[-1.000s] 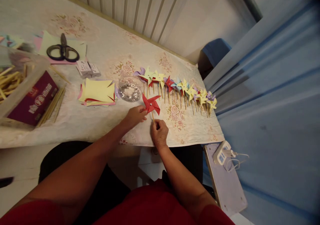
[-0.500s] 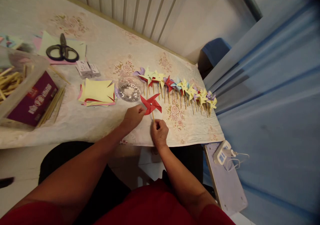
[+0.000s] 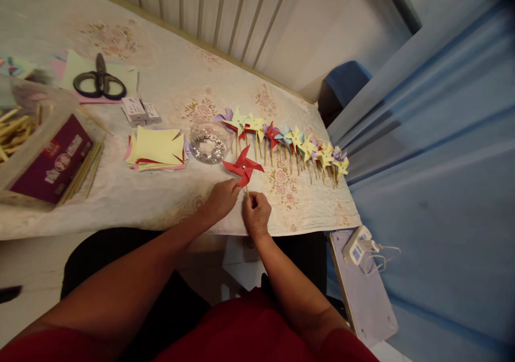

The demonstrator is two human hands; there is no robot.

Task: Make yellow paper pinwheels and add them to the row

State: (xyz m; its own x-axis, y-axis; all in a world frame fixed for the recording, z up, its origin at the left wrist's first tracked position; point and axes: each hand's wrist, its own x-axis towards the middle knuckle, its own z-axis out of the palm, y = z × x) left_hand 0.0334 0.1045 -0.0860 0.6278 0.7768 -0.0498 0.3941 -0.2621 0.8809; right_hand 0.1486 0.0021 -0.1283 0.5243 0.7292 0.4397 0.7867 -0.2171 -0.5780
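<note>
Fingers of our right hand are closed round the stick of the red pinwheel, folks, with our left hand's fingertips right at its lowest blade; whether they pinch it or merely touch it, we cannot tell. We have that pinwheel up by the near edge of the table, left of its near right corner.

Biggest first: the table itself, its far left part running out of view. Across its right half we see the row of pinwheels, slanting toward the right edge, the heads overlapping so much that we can't count them. Over on the left stands the plastic box, purple label facing us, loaded with loose wooden sticks; the frame cuts it off and hides part of the load. More sticks lean alongside. Next, the slit paper stack, yellow on top, its lower sheets mostly covered. Just beside it sits the clear round bowl, small shiny pieces inside, too tiny for us to make out. Smallest, two little white boxes by the scissors, contents hidden, print unreadable!
</note>
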